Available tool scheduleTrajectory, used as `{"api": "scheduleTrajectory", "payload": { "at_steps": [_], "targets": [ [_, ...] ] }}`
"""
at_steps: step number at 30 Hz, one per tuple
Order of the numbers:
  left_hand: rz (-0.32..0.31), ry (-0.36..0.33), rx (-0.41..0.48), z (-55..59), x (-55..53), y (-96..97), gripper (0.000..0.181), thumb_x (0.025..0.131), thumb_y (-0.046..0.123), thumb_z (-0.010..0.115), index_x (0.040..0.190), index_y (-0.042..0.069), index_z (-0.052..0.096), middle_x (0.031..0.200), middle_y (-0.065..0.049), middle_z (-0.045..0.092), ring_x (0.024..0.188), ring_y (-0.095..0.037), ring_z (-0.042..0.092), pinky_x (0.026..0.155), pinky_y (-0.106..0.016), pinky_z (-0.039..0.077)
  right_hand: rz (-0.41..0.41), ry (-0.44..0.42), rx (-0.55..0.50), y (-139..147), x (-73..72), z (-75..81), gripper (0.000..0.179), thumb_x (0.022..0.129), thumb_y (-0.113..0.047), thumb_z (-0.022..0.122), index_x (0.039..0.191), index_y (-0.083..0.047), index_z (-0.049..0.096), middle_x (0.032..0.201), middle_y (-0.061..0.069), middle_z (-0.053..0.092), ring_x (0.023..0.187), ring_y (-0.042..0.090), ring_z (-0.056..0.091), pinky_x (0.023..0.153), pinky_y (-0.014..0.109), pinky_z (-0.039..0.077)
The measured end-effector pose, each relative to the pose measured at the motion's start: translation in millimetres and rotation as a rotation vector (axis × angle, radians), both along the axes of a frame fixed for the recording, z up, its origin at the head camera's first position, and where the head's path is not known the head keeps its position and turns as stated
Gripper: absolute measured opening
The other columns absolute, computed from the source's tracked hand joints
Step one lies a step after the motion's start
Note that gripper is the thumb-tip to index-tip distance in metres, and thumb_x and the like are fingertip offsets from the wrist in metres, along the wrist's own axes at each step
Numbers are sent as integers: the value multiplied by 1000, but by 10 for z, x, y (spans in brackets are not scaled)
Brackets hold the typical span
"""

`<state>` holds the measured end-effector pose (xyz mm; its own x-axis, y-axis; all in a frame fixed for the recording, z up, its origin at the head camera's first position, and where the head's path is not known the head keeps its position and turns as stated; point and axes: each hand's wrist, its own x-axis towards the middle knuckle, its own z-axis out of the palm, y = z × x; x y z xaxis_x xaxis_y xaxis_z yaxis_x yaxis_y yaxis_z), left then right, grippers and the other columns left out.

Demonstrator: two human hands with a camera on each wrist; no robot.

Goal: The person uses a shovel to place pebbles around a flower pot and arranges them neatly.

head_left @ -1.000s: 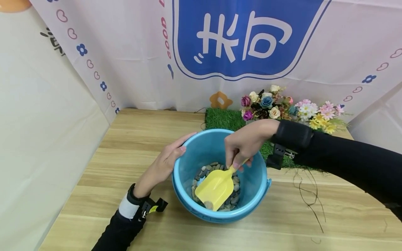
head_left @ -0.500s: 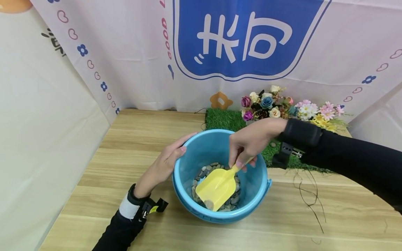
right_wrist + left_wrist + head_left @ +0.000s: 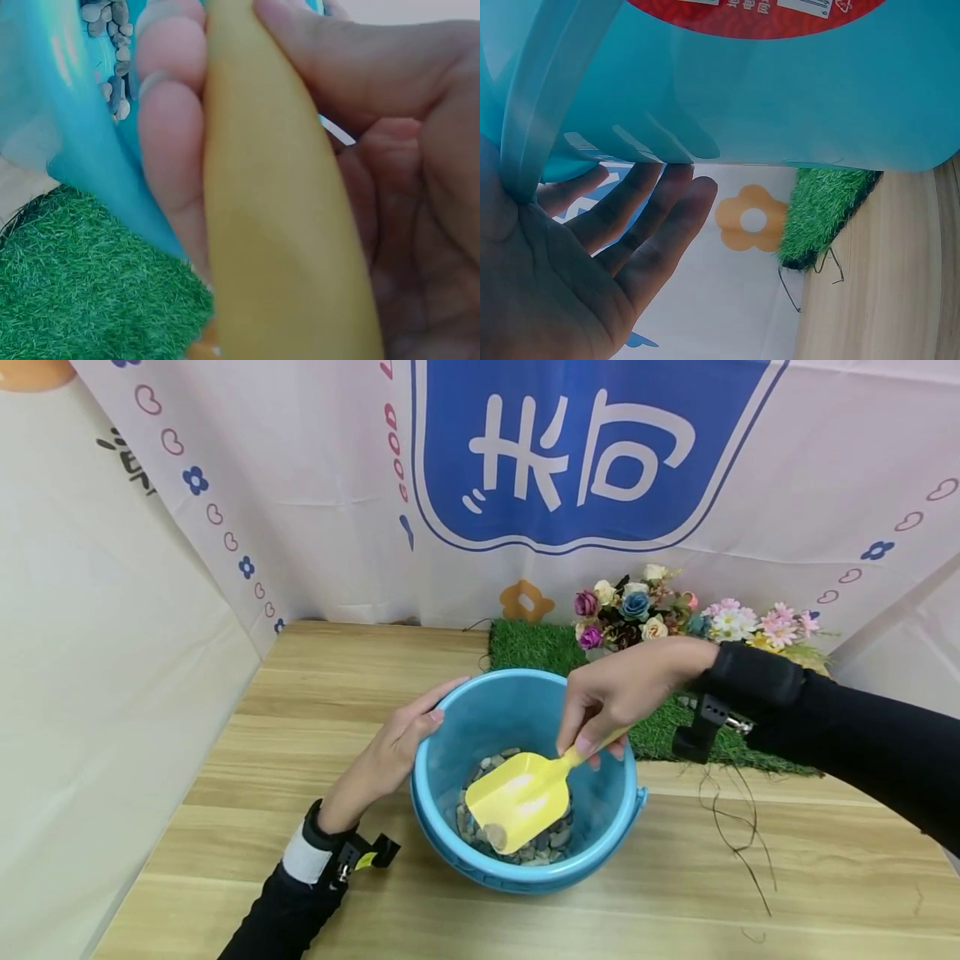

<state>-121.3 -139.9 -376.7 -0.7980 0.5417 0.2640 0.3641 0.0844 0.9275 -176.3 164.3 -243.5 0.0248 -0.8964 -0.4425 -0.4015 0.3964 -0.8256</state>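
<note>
A blue bucket (image 3: 427, 777) stands in the middle of the table with several grey and tan pebbles (image 3: 558, 837) on its bottom. At its left side my left hand (image 3: 386, 747) holds the rim, thumb over the edge and fingers against the outer wall, as the left wrist view shows. My right hand (image 3: 615, 693) grips the handle (image 3: 277, 195) of a yellow toy shovel (image 3: 521, 797) over the bucket's right side. The shovel's blade is inside the bucket, slanting down to the left above the pebbles. One round tan pebble (image 3: 495, 837) lies near the blade's front edge.
Behind the bucket to the right lies a green artificial grass mat (image 3: 532, 643), partly hidden by my right arm. Artificial flowers (image 3: 637, 610) stand at its back. Dark loose threads (image 3: 738, 843) lie on the wooden table (image 3: 300, 710). A printed cloth (image 3: 330, 527) hangs behind.
My right hand has moved to the right, pulling the shovel handle along. The blade has shifted slightly up and right, with the pebble still on it. My left hand and the bucket stay put.
</note>
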Motion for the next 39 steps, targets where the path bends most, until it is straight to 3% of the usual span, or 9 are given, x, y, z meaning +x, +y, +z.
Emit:
{"api": "scheduleTrajectory", "payload": {
  "at_steps": [5, 10, 16, 21, 29, 34, 39],
  "targets": [
    [13, 11, -14, 1, -3, 0, 50, 111, 22, 31, 159, 12, 36, 152, -14, 46, 117, -36, 63, 73, -44, 62, -60, 54, -59, 224, -21, 152, 25, 106, -11, 55, 119, -15, 77, 89, 6, 73, 66, 28, 62, 61, 29, 59],
    [12, 0, -7, 7, -8, 2, 49, 111, 23, 30, 159, 14, 36, 151, -15, 47, 111, -38, 66, 71, -45, 62, -111, 114, -108, 553, -17, 269, 30, 106, -5, 53, 126, -13, 74, 87, 0, 71, 61, 23, 60, 56, 27, 57],
    [12, -15, -6, 4, -2, -7, 50, 111, 22, 31, 159, 15, 35, 149, -17, 48, 108, -41, 66, 70, -49, 62, -285, 158, -78, 1062, 5, 232, 32, 106, 0, 50, 132, -5, 68, 90, 3, 70, 64, 19, 63, 57, 30, 59],
    [12, -20, -4, 3, 2, -16, 50, 111, 22, 31, 160, 14, 35, 150, -18, 47, 110, -43, 65, 70, -49, 62, -428, 204, -46, 1506, 18, 85, 31, 107, -1, 49, 133, 0, 64, 95, 5, 71, 68, 20, 64, 61, 32, 59],
    [14, 0, -15, 5, 4, -24, 50, 111, 23, 31, 159, 13, 35, 150, -17, 47, 113, -41, 64, 73, -48, 62, -571, 253, 3, 2060, -28, -326, 28, 107, -3, 48, 128, 3, 66, 90, 4, 69, 69, 22, 63, 64, 32, 59],
    [13, 9, -23, -3, 5, -20, 50, 111, 23, 31, 159, 11, 34, 151, -15, 46, 116, -38, 63, 75, -46, 62, -621, 200, 23, 2277, -88, -632, 29, 107, -4, 48, 128, 7, 64, 91, 7, 69, 68, 20, 63, 64, 33, 59],
    [15, 14, -30, -11, 3, -11, 50, 111, 22, 31, 159, 12, 35, 153, -14, 45, 118, -35, 62, 77, -43, 61, -681, 183, 78, 2387, -119, -869, 31, 108, -12, 49, 129, 6, 65, 95, 11, 70, 71, 28, 65, 68, 35, 59]
  ]
}}
